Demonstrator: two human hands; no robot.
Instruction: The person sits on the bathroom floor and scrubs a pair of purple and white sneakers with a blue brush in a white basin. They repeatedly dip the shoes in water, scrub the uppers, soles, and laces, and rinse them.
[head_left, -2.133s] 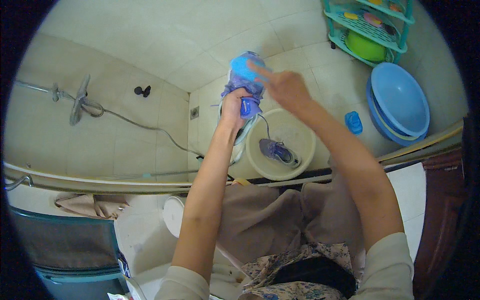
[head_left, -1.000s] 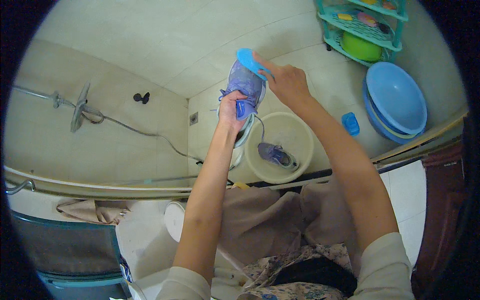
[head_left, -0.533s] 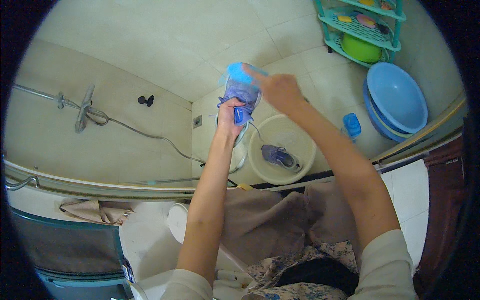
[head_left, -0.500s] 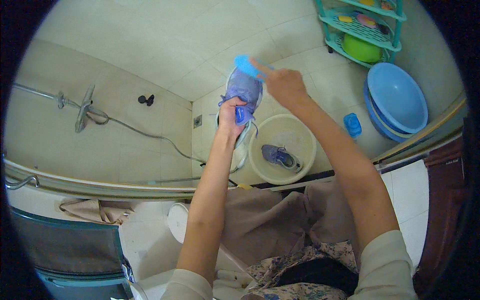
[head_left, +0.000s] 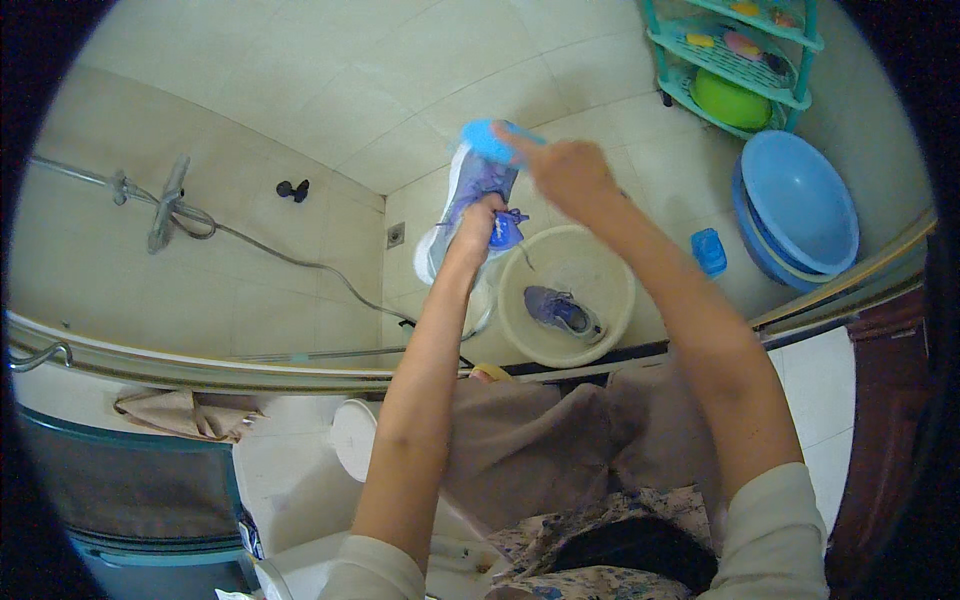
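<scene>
A purple sneaker with a white sole (head_left: 462,185) is held up in my left hand (head_left: 478,232), whose fingers are closed on it near the opening and the blue tongue. My right hand (head_left: 570,178) grips a blue scrub brush (head_left: 487,140) and presses it against the toe end of the shoe. The brush and the right fingers are somewhat blurred. Below and to the right, a second purple sneaker (head_left: 562,312) lies in a cream-coloured basin (head_left: 624,322) with a little liquid in it.
On the floor to the right is a small blue plastic item (head_left: 708,252). Stacked blue basins (head_left: 800,200) lean by the wall, below a green rack (head_left: 735,65). A shower hose (head_left: 300,262) hangs at the left. A raised sill (head_left: 200,368) runs before my knees.
The held sneaker has tilted, so more of its white sole side shows. The brush has shifted slightly down and left over the toe. The sneaker in the basin stays put.
</scene>
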